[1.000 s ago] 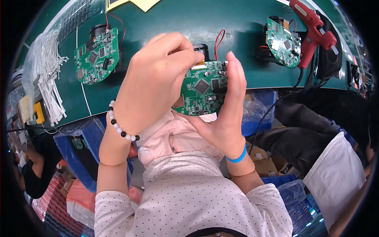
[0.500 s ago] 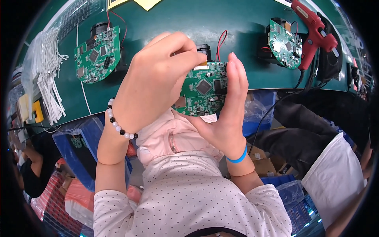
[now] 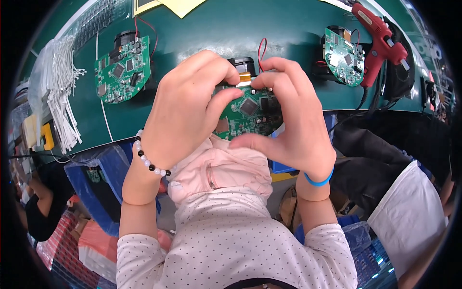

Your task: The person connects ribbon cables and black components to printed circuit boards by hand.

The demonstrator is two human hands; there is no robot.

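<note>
1. A green circuit board point(image 3: 248, 113) is held between both hands above the near edge of the green worktop point(image 3: 202, 43), over the person's lap.
2. The left hand point(image 3: 185, 113) is closed on the board's left edge, its thumb laid across the face and its fingertips curled to the top edge.
3. The right hand point(image 3: 293, 127) is closed on the board's right side (thumb beneath the lower edge, fingers arched over the top).
4. An orange flat ribbon cable point(image 3: 245, 77) is seen at the board's top edge, lying between the fingertips of the two hands; both sets are touching or just beside it, and neither hand can be judged nearer.
5. The board's long axis runs left to right between the palms, with a black cylindrical part point(image 3: 242, 62) and red-black wires point(image 3: 261, 48) just behind the top edge.
6. Two more round circuit boards are lying on the worktop, one to the left point(image 3: 122, 72) and one to the right point(image 3: 342, 57), well apart from the hands.
7. A red glue gun point(image 3: 378, 41) is resting at the far right, and a bundle of white ties point(image 3: 60, 91) at the far left.
</note>
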